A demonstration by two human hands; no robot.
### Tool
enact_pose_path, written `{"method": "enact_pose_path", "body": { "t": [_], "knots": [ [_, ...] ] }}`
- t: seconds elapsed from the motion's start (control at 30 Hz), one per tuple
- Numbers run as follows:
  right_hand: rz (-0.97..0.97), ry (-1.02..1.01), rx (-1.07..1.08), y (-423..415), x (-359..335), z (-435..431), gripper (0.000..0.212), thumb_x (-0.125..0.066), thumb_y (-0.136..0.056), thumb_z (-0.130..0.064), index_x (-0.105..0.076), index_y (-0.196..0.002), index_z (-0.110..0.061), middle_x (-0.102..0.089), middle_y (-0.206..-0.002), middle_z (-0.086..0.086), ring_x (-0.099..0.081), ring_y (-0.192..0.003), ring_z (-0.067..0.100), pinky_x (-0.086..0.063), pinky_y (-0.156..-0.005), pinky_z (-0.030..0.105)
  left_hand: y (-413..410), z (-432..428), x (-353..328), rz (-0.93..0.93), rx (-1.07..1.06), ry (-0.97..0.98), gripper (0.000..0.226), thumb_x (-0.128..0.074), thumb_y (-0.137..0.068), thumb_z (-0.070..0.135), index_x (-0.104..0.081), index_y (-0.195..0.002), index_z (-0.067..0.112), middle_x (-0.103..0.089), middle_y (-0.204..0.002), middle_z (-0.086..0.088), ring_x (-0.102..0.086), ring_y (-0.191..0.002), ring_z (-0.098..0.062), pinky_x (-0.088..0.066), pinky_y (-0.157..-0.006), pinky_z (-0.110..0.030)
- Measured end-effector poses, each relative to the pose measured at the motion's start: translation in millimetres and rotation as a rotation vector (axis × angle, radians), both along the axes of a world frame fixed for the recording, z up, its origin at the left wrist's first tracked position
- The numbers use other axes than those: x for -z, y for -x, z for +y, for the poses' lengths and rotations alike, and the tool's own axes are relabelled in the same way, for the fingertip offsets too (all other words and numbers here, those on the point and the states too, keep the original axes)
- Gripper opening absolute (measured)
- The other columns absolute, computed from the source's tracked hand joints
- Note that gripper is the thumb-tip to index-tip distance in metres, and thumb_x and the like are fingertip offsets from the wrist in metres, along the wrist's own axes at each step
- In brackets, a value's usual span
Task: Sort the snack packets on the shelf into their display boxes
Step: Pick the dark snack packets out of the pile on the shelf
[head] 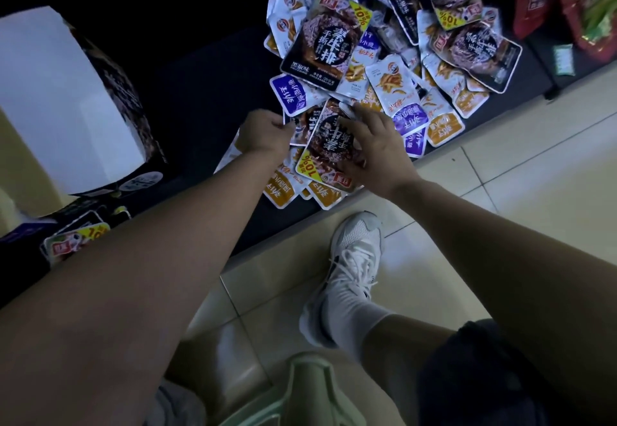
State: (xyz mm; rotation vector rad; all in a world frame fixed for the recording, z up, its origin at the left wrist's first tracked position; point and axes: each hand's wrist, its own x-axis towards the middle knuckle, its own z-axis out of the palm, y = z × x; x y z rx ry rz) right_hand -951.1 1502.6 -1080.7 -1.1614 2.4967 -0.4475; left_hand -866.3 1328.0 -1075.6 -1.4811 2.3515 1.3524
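Reference: dark packet (329,145) with the yellow 10% corner, lying near the front edge of the shelf (200,98)

Right hand (374,145) is gripping it along its right side, fingers reaching over its top right corner, thumb sitting at its lower edge

Left hand (265,133) is sitting just left of it, fingers curling onto the edge of a second dark packet (300,125) that is poking out from under it

Orange packets (278,192) are lying under it and sticking out on its near side, over the shelf edge

The pile (394,68) is spreading behind it and to its right: purple packets (290,93), more orange ones and several more dark ones, all mixed and overlapping

Display box (66,98) is standing well to the left of it, white flap tilting up, a strip of bare shelf lying between the two

Red bags (531,1) are sitting far behind it on the right

White shoe (354,258) is resting on the tile floor (517,165) on its near side, green stool (310,389) sitting nearer the camera again
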Motion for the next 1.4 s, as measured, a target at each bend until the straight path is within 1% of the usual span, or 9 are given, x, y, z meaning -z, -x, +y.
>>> {"method": "enact_pose_path", "body": {
  "t": [0.2, 0.4, 0.63, 0.77, 0.87, 1.07, 1.2, 1.33, 1.4],
  "knots": [
    [0.071, -0.071, 0.212, -25, -8, -9, 0.066, -0.068, -0.084, -0.039, -0.042, -0.138, -0.011, -0.038, -0.133, 0.021, -0.037, -0.12, 0.036, -0.041, -0.098, 0.048, -44, 3, -21, 0.0, -0.07, -0.451, 0.006, -0.062, -0.089, 0.008, -0.065, -0.094, 0.01, -0.064, -0.071, -0.004, -0.058, -0.043, -0.007, -0.043, -0.041, -0.017],
    [-0.106, -0.212, 0.067, -50, -20, -16, 0.069, -0.067, -0.086, -0.039, -0.036, -0.146, -0.023, -0.033, -0.137, 0.021, -0.033, -0.126, 0.038, -0.036, -0.103, 0.043, -91, 4, -28, 0.046, -0.228, -0.783, 0.031, -0.07, -0.09, 0.03, -0.063, -0.112, 0.009, -0.074, -0.088, -0.016, -0.072, -0.066, -0.02, -0.052, -0.049, -0.022],
    [-0.444, -0.097, -0.037, -63, -36, -26, 0.052, -0.069, -0.087, -0.016, -0.053, -0.136, -0.022, -0.04, -0.131, 0.009, -0.046, -0.119, 0.025, -0.039, -0.104, 0.03, -99, 8, -26, 0.08, -0.35, -0.575, 0.021, -0.075, -0.085, 0.011, -0.058, -0.097, 0.013, -0.068, -0.091, -0.008, -0.062, -0.055, -0.014, -0.047, -0.041, -0.017],
    [-0.337, 0.026, 0.251, -77, -35, -45, 0.058, -0.069, -0.087, -0.023, -0.045, -0.139, -0.016, -0.039, -0.134, 0.012, -0.042, -0.124, 0.028, -0.037, -0.108, 0.04, -138, -8, -45, 0.183, -0.277, -0.613, 0.01, -0.07, -0.089, 0.011, -0.063, -0.095, 0.015, -0.069, -0.087, -0.003, -0.061, -0.066, -0.012, -0.052, -0.05, -0.017],
    [-0.685, 0.083, 0.462, -90, -40, -70, 0.071, -0.07, -0.088, -0.035, -0.034, -0.145, -0.015, -0.042, -0.141, 0.011, -0.045, -0.126, 0.028, -0.041, -0.105, 0.041, -185, -26, -59, 0.2, -0.201, -0.636, 0.007, -0.066, -0.092, 0.013, -0.064, -0.099, 0.013, -0.07, -0.086, -0.003, -0.063, -0.067, -0.013, -0.053, -0.055, -0.02],
    [-1.046, -0.087, 0.267, -140, -55, -112, 0.016, -0.071, -0.088, -0.023, -0.06, -0.098, -0.019, -0.065, -0.097, -0.001, -0.057, -0.092, 0.014, -0.043, -0.073, 0.025, -277, -52, -73, 0.106, -0.319, -0.62, 0.016, -0.066, -0.092, 0.014, -0.061, -0.106, 0.009, -0.071, -0.085, -0.003, -0.063, -0.072, -0.018, -0.055, -0.067, -0.028],
    [-1.187, -0.052, 0.283, -183, -51, -137, 0.019, -0.064, -0.09, -0.004, -0.061, -0.105, -0.016, -0.067, -0.111, 0.011, -0.06, -0.092, 0.014, -0.048, -0.055, 0.017, -312, -59, -80, 0.083, -0.416, -0.558, 0.008, -0.06, -0.096, 0.01, -0.063, -0.088, 0.011, -0.07, -0.072, -0.002, -0.064, -0.06, -0.014, -0.055, -0.058, -0.023],
    [-1.261, 0.002, 0.325, -220, -47, -158, 0.045, -0.06, -0.09, 0.006, -0.046, -0.129, -0.01, -0.06, -0.113, 0.012, -0.061, -0.093, 0.021, -0.056, -0.07, 0.026, -333, -69, -70, -0.031, -0.579, -0.376, 0.017, -0.057, -0.097, 0.007, -0.056, -0.081, 0.014, -0.064, -0.075, -0.011, -0.057, -0.056, -0.016, -0.05, -0.044, -0.019],
    [-1.214, -0.03, 0.259, -235, -44, -166, 0.059, -0.063, -0.088, 0.003, -0.038, -0.139, -0.011, -0.059, -0.114, 0.01, -0.06, -0.092, 0.02, -0.053, -0.071, 0.026, -341, -75, -61, -0.146, -0.574, -0.256, 0.013, -0.058, -0.095, 0.011, -0.057, -0.083, 0.011, -0.068, -0.094, -0.021, -0.062, -0.064, -0.023, -0.057, -0.054, -0.026]
  ]
}}
